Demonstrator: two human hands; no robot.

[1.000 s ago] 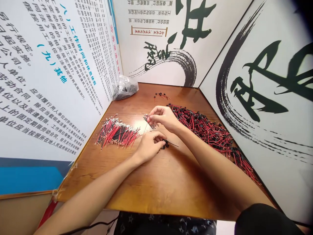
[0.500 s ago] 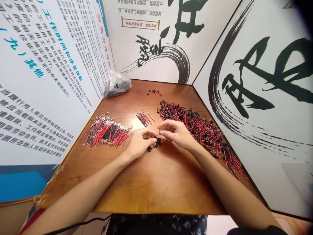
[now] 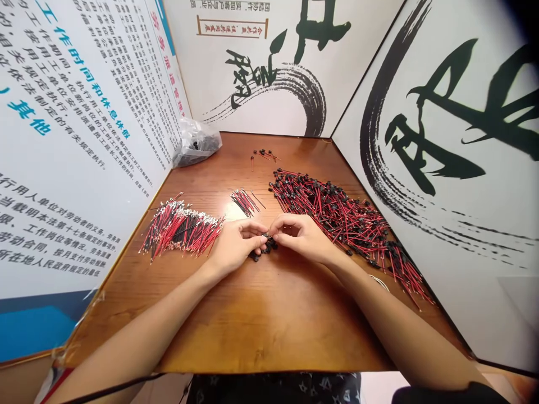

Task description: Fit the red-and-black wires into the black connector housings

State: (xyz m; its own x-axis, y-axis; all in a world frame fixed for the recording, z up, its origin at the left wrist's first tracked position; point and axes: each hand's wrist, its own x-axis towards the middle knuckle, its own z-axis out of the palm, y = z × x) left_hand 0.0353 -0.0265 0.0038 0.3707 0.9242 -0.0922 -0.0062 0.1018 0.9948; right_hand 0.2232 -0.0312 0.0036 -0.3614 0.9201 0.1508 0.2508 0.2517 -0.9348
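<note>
My left hand (image 3: 238, 242) and my right hand (image 3: 300, 235) meet fingertip to fingertip over the middle of the table. Between thumb and finger, the left pinches a small dark piece that looks like a black connector (image 3: 268, 235). The right thumb and forefinger are closed at the same spot. They held a thin wire a moment earlier, but it is now mostly hidden by the fingers. Just beneath the hands lies a small heap of black connectors (image 3: 269, 247), partly covered by them. Beyond the hands is a little bundle of red and black wires (image 3: 243, 203).
On the left lies a pile of red and black wires (image 3: 181, 227) with whitish tips. A large heap of red wires with black connectors (image 3: 332, 207) spreads along the right. Several more such wires (image 3: 263, 154) and a clear plastic bag (image 3: 197, 143) are at the back. Printed panels (image 3: 261, 101) wall the table.
My right hand has come down and left so its fingertips meet the left ones. The wire that stuck out from under it is out of sight. The view has shifted slightly.
</note>
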